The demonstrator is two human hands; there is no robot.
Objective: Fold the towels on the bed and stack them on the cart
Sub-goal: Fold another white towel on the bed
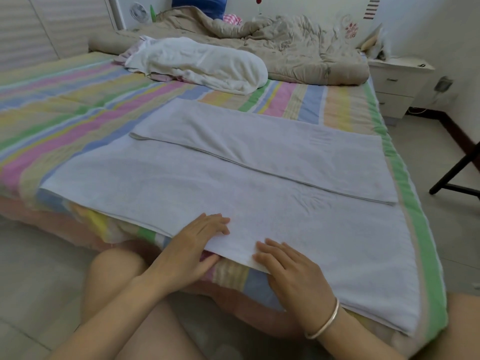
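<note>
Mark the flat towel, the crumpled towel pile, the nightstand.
flat towel [181, 188]: head view, on its single layer, near half.
crumpled towel pile [202, 63]: head view, top of the heap.
nightstand [392, 84]: head view, upper drawer front.

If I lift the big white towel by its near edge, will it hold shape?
Probably not: the towel lies limp, its far part folded flat, so it should droop between the left hand and right hand. Large and thick-edged, it likely feels weighty. Its matte nap should grip, not slip.
</note>
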